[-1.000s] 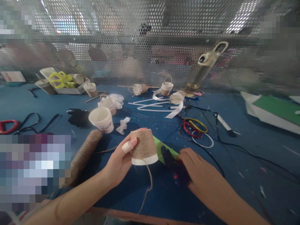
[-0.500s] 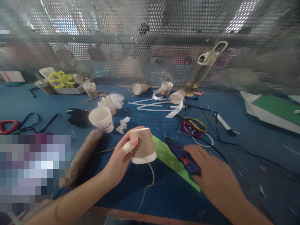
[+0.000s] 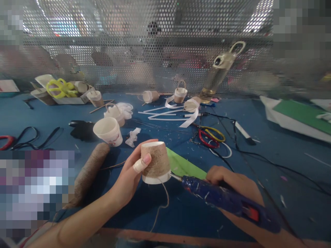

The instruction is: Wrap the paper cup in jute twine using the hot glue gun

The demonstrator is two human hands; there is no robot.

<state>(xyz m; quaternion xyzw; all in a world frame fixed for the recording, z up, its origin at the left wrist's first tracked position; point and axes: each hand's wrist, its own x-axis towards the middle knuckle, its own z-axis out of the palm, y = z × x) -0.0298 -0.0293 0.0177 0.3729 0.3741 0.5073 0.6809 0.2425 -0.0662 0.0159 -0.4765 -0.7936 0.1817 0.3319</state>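
Two hands work above the blue table [image 3: 258, 165]. Left hand [image 3: 129, 179] grips an upside-down twine-wrapped paper cup [image 3: 155, 162], bandaged thumb pressed against its side, loose twine [image 3: 161, 206] hanging below. Right hand [image 3: 232, 182] is closed around a blue glue gun [image 3: 222, 199], nozzle touching the cup's white rim, over a green paper sheet [image 3: 183, 165].
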